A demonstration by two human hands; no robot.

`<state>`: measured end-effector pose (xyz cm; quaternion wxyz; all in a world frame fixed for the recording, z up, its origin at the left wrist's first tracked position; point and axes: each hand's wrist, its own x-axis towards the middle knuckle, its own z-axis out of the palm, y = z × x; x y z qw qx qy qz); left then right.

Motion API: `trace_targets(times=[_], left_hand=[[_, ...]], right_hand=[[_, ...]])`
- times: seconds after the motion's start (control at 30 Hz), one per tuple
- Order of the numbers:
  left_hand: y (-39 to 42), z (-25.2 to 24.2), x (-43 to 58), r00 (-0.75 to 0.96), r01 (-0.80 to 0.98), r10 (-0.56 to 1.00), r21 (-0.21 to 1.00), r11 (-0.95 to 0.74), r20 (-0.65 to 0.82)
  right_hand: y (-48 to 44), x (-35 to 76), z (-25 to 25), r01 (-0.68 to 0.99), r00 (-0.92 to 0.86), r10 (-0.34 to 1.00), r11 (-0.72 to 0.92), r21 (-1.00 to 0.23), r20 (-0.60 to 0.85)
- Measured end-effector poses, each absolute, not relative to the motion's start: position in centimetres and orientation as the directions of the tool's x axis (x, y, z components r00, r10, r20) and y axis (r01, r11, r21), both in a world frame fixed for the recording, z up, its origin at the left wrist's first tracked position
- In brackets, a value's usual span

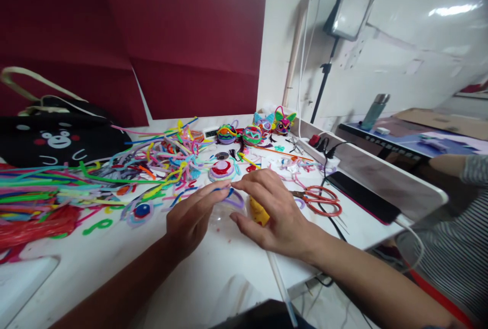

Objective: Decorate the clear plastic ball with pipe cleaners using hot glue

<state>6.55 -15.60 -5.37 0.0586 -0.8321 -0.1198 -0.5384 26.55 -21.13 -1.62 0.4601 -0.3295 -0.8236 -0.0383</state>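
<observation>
Head view: two bare hands are arching over a white tabletop [206, 278], and a clear, rounded, see-through piece [221, 214] is sitting between them near the front edge. A purple fuzzy strip [238, 198] is curving along its upper right side, with a short dark blue strip [230, 192] crossing its top under the fingertips. The left hand [192, 217] is holding its fingers together, slightly bent; its thumb is hidden, so whether it is gripping cannot be told. The right hand [276, 212] is curving, its thumb standing apart from its fingers. Something yellow [259, 212] is showing behind that hand. Orange-handled scissors [324, 201] are lying to the right, and colourful fuzzy stems [34, 199] are spreading across the left.
</observation>
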Motion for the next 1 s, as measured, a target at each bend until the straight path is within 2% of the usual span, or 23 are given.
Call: trace_targets(times=[0.8, 1.0], left_hand=[[-15.63, -5.47, 6.48, 0.414, 0.243, 0.118, 0.015, -0.970, 0.903], [-15.77, -5.75, 6.42, 0.378, 0.294, 0.202, 0.090, -0.952, 0.904]], right_hand=[[-20.67, 26.85, -1.76, 0.497, -0.375, 0.507, 0.817, -0.293, 0.776], [-20.34, 26.95, -1.93, 0.482, -0.395, 0.490, 0.831, -0.278, 0.777]])
